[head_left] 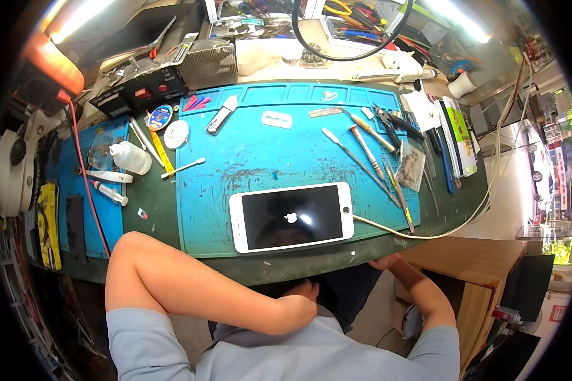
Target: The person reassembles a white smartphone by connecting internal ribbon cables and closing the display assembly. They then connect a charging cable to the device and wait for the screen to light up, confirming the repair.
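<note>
A white smartphone [292, 218] lies face up on the blue work mat [203, 190], its screen dark with a small pale emblem lit in the middle. A white cable [419, 236] runs from its right end. Neither of my hands touches the phone. My left hand [304, 295] rests low against my body, below the table's front edge, its fingers mostly hidden. Farther right, my right hand [386, 261] is by the table edge over my leg; its fingers are partly covered, so their closure is unclear.
Right of the phone lie brushes [362, 162], tweezers [435, 190], pliers [388, 130] and a small plastic bag [410, 166]. A cotton swab [184, 167], a white squeeze bottle [130, 157] and a syringe [109, 192] are at left. A utility knife [222, 115] and blade [277, 119] lie behind.
</note>
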The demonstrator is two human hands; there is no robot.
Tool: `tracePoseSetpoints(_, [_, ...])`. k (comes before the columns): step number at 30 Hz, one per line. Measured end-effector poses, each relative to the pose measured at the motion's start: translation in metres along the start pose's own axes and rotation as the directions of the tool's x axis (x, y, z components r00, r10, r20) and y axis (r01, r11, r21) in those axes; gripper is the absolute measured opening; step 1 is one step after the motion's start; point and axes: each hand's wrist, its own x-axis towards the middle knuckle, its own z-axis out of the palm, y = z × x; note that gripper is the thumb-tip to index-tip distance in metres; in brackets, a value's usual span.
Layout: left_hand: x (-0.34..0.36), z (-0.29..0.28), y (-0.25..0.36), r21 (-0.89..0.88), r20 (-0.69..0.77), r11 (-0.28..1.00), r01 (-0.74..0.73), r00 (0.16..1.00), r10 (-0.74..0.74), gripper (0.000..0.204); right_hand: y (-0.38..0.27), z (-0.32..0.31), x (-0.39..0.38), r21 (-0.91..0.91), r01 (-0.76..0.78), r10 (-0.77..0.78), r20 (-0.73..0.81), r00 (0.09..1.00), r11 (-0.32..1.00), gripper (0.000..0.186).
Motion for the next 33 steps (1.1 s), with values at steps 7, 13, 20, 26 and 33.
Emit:
tracePoseSetpoints(7, [0.003,0.007,0.006,0.022,-0.124,0.999,0.024,0.992,-0.021,0.042,-0.021,-0.016,0.000,-0.049,-0.078,0.074,-0.078,0.994,0.996,0.048])
tracePoseSetpoints(13, [-0.006,0.021,-0.003,-0.027,-0.317,1.000,0.008,0.948,-0.016,0.036,-0.041,-0.050,0.021,-0.124,0.012,-0.022,-0.076,0.997,0.992,0.048])
tracePoseSetpoints(20, [-0.008,0.020,-0.006,-0.058,-0.373,0.998,0.008,0.927,-0.029,0.023,-0.040,-0.039,0.009,-0.061,0.003,-0.010,-0.121,0.993,0.998,0.044])
tracePoseSetpoints(26, [-0.007,0.024,-0.003,-0.066,-0.327,0.997,0.026,0.944,-0.046,0.024,-0.047,-0.043,0.010,-0.076,-0.009,0.001,-0.105,0.994,0.997,0.048])
tracePoseSetpoints(33, [-0.004,0.021,0.000,-0.075,-0.207,0.997,0.031,0.977,-0.046,0.037,-0.039,-0.049,0.019,-0.099,-0.082,0.077,-0.053,0.996,0.992,0.046])
